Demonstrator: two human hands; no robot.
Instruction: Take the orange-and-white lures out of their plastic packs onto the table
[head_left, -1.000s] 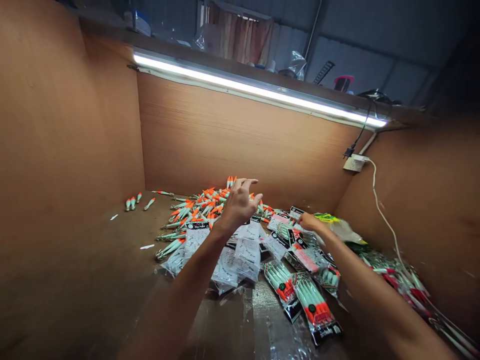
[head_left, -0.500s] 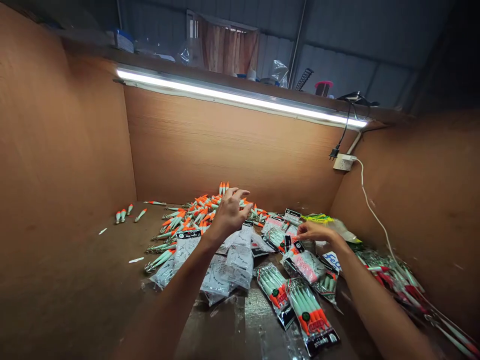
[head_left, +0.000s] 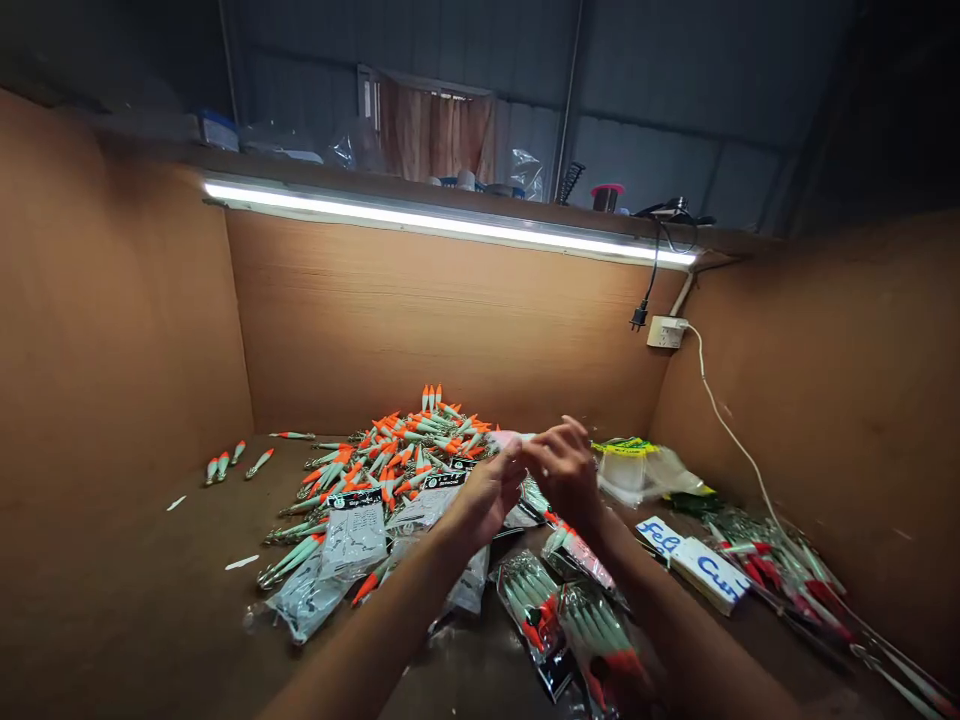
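Brown tabletop [head_left: 187, 570], lit tube [head_left: 450, 222] above, hands [head_left: 484, 500] near lures [head_left: 420, 432]

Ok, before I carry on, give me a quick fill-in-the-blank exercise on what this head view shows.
1. The heaped lures have pale bodies and bright ____ tips.
2. The left hand and right hand are close together, and in the picture both appear ____ (above or below) the strip light.
3. The lettering on the white block is ____.
4. The cord running down from the wall outlet is ____.

Missing words: orange; below; blue; white.
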